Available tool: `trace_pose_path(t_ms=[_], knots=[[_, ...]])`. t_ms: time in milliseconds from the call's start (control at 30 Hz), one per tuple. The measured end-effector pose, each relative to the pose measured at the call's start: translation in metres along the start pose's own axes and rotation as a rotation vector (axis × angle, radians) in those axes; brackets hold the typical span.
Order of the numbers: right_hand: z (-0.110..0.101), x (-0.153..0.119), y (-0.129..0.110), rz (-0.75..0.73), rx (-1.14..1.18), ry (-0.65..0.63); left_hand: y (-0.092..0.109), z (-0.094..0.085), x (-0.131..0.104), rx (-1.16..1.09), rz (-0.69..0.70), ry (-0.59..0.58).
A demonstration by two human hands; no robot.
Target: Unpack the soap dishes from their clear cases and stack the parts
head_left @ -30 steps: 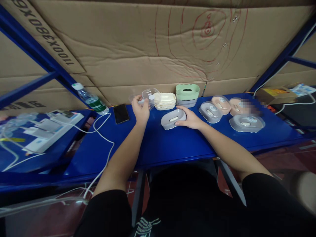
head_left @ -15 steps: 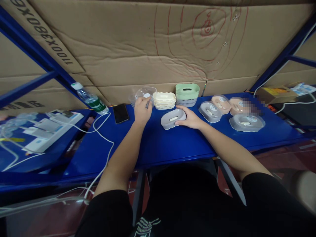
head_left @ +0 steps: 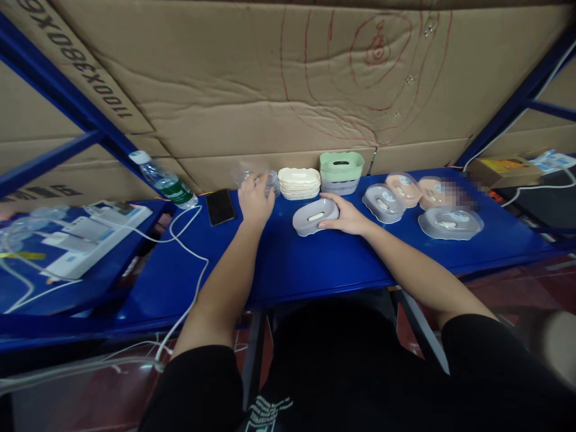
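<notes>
Grey plastic showed between the thumb and fingers of the right hand (head_left: 344,215), which were clamped on one end of a grey box (head_left: 302,227) with a pale oblong piece (head_left: 315,216) on its top. That box sat on the blue table (head_left: 315,264), just in front of the cream stack (head_left: 300,191). From where I stood, the left hand (head_left: 256,201) was over some clear covers (head_left: 273,181), just left of the cream stack, its fingers bent downward; whether they had closed on a cover I couldn't tell.

Right of the cream stack, near it, a green box (head_left: 341,167) stood on top of another grey one. Well to the right of the stack lay two pink boxes (head_left: 402,191) and two covered grey boxes (head_left: 383,205). To its left, past the covers, were a dark phone (head_left: 220,207) and a green-labelled bottle (head_left: 165,181). Cardboard (head_left: 252,102) rose behind the stack.
</notes>
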State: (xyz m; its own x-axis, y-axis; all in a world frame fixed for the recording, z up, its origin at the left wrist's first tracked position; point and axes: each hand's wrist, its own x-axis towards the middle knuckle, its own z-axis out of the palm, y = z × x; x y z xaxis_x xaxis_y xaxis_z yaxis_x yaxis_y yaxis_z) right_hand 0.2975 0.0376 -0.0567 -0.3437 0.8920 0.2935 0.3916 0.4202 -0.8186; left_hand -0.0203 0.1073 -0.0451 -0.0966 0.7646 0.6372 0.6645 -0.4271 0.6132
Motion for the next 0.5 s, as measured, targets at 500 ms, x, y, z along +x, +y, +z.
trace_pose_path(t_ms=[500], knots=[[0.0003,0.0002,-0.0004,-0.001,-0.02,-0.013,0.0005,0.0057,-0.0044,0.101,0.037,-0.062]])
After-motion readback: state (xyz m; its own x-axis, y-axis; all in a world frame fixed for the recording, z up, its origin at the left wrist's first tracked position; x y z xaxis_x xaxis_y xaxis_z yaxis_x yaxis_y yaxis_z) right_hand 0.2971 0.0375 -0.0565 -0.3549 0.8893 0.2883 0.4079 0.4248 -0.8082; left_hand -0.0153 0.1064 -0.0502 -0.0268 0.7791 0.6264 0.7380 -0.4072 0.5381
